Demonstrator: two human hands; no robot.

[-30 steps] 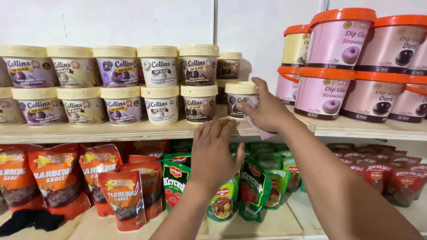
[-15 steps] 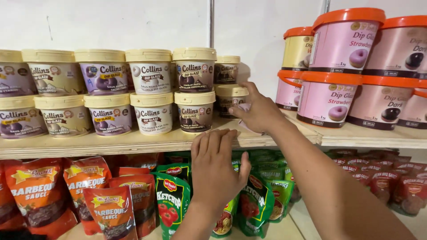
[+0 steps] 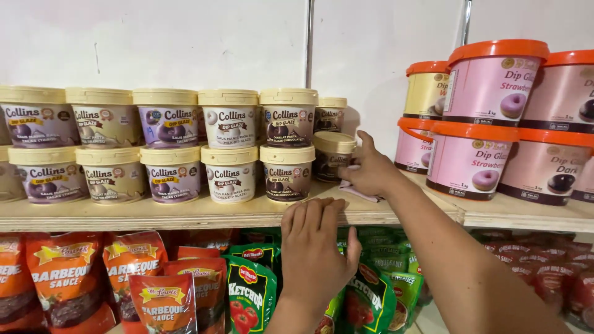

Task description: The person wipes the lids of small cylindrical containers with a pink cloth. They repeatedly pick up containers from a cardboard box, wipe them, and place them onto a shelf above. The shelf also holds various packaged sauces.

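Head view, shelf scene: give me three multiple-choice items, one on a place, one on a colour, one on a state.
1. Where does the left hand rest?
A. on the wooden shelf front edge
B. on a tub lid
C. on the wall

2. What colour are the lids of the big pink tubs?
A. cream
B. orange
C. green

3. How is the right hand?
A. shut round a pouch
B. hanging free
C. pressed on a pale cloth on the shelf

Answers: A, its fingers lie over the edge; B, orange rims top them; C, the cloth shows under the palm.
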